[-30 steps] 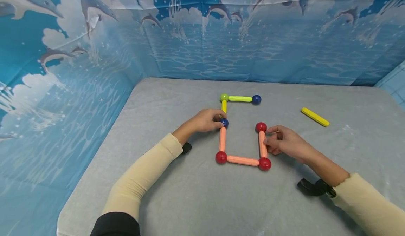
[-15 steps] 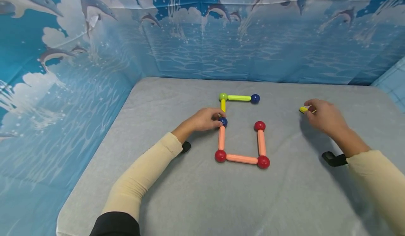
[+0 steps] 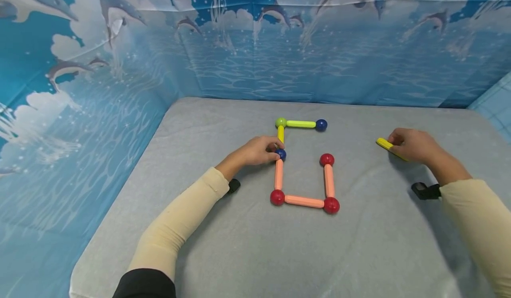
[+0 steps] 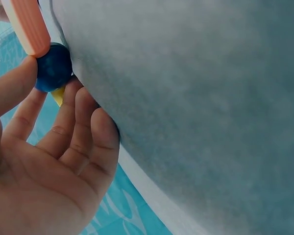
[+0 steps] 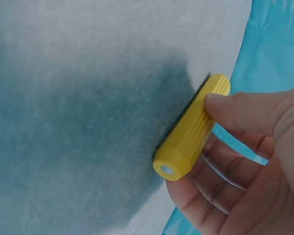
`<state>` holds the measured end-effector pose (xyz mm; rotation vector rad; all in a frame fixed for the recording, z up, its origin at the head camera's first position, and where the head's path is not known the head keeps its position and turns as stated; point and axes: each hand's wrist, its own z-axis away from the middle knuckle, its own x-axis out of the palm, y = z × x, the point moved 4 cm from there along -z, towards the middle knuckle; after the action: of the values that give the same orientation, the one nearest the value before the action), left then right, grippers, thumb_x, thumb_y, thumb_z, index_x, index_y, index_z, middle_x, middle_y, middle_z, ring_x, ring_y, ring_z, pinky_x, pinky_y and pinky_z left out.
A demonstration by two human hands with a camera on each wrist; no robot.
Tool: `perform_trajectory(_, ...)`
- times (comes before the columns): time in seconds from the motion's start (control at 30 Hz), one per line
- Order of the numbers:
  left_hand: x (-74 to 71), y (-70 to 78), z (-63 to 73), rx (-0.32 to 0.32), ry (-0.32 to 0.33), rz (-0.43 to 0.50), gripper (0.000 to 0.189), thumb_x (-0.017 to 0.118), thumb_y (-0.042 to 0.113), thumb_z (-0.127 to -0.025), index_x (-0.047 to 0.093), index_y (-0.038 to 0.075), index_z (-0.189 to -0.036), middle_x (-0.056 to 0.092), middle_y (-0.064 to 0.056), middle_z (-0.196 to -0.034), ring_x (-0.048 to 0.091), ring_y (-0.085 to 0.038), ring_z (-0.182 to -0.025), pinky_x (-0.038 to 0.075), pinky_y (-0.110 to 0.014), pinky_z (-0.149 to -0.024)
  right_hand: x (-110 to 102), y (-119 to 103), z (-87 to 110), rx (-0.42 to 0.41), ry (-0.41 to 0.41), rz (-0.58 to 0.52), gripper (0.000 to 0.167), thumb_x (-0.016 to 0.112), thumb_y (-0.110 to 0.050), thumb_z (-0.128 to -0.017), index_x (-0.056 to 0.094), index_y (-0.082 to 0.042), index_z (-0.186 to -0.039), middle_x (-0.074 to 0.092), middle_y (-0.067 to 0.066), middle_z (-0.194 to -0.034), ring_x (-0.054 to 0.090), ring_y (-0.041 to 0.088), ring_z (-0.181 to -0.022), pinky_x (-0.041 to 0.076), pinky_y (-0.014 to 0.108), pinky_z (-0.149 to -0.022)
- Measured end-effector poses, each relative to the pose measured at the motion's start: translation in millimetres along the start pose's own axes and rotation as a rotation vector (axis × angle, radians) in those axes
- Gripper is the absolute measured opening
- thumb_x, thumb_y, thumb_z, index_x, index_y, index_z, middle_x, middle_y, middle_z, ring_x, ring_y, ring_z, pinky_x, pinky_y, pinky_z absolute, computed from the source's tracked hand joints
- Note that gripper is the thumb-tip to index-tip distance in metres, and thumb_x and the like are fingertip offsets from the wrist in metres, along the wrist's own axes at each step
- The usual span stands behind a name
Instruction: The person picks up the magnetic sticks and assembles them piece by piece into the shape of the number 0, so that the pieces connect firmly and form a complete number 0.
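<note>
My left hand (image 3: 257,150) pinches a blue ball (image 4: 54,67) between thumb and fingers, at a joint of a magnetic-rod figure. From that ball a yellow rod (image 3: 281,134) runs back to a green ball (image 3: 281,122), and an orange rod (image 3: 278,175) comes forward to a red ball (image 3: 277,197). On the right, my right hand (image 3: 413,146) grips a loose yellow magnetic rod (image 5: 191,129) with thumb and fingers, close over the table. Its near end shows a round metal tip in the right wrist view.
A lime rod (image 3: 301,123) joins the green ball to a dark blue ball (image 3: 321,125). In front, an orange rod (image 3: 304,201) leads to another red ball (image 3: 331,205), with an upright side ending in a third red ball (image 3: 327,159). Grey cloth covers the table (image 3: 223,253).
My right hand has left the right-hand orange rod, moved right and back, and taken hold of the yellow rod. The left hand stays at the blue ball.
</note>
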<state>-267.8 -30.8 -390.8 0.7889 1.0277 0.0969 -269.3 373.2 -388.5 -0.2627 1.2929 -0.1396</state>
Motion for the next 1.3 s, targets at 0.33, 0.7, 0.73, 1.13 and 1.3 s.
perform_trajectory(0.33, -0.1, -0.2, 1.2, -0.008, 0.002, 0.005, 0.035, 0.063, 0.022, -0.098, 0.06, 0.019, -0.133, 0.064, -0.009, -0.126, 0.059, -0.021, -0.113, 0.051, -0.038, -0.097, -0.9, -3.3, 0.4, -0.005, -0.009, -0.004, 0.036, 0.059, -0.01, -0.092, 0.051, 0.012, -0.121, 0.057, 0.04, -0.118, 0.056, 0.05, -0.103, 0.047, 0.06, -0.083)
perform_trajectory(0.7, -0.8, 1.6, 2.5, -0.009, 0.005, 0.007, 0.035, 0.062, 0.022, -0.098, 0.06, 0.019, -0.133, 0.064, -0.009, -0.126, 0.06, -0.021, -0.113, 0.051, -0.037, -0.096, -13.1, -31.1, 5.9, -0.06, -0.02, -0.244, 0.054, 0.056, -0.02, -0.099, 0.038, 0.003, -0.145, 0.05, 0.039, -0.13, 0.06, 0.045, -0.106, 0.058, 0.043, -0.072)
perform_trajectory(0.73, -0.6, 1.6, 2.3, -0.009, 0.004, 0.009, 0.035, 0.062, 0.021, -0.098, 0.06, 0.019, -0.133, 0.064, -0.01, -0.126, 0.06, -0.021, -0.113, 0.051, -0.038, -0.097, -13.7, -33.4, 6.5, -0.064, -0.025, -0.263, 0.055, 0.055, -0.021, -0.1, 0.037, 0.003, -0.146, 0.049, 0.039, -0.131, 0.06, 0.045, -0.107, 0.058, 0.043, -0.073)
perform_trajectory(1.13, 0.7, -0.3, 0.9, -0.008, 0.016, -0.001, 0.035, 0.062, 0.022, -0.098, 0.06, 0.019, -0.133, 0.065, -0.009, -0.125, 0.06, -0.021, -0.112, 0.051, -0.037, -0.095, -13.9, -70.2, 0.3, -0.053, -0.016, -0.456, 0.062, 0.05, -0.023, -0.103, 0.024, -0.007, -0.156, 0.044, 0.032, -0.138, 0.055, 0.041, -0.114, 0.058, 0.041, -0.08)
perform_trajectory(1.3, 0.2, -1.2, 0.9, -0.012, 0.018, -0.01, 0.035, 0.063, 0.022, -0.098, 0.06, 0.02, -0.133, 0.065, -0.008, -0.124, 0.059, -0.021, -0.11, 0.051, -0.036, -0.094, -9.3, -93.4, -6.3, -0.04, 0.001, -0.529, 0.063, 0.051, -0.022, -0.103, 0.023, -0.007, -0.157, 0.042, 0.029, -0.138, 0.054, 0.039, -0.113, 0.059, 0.043, -0.085)
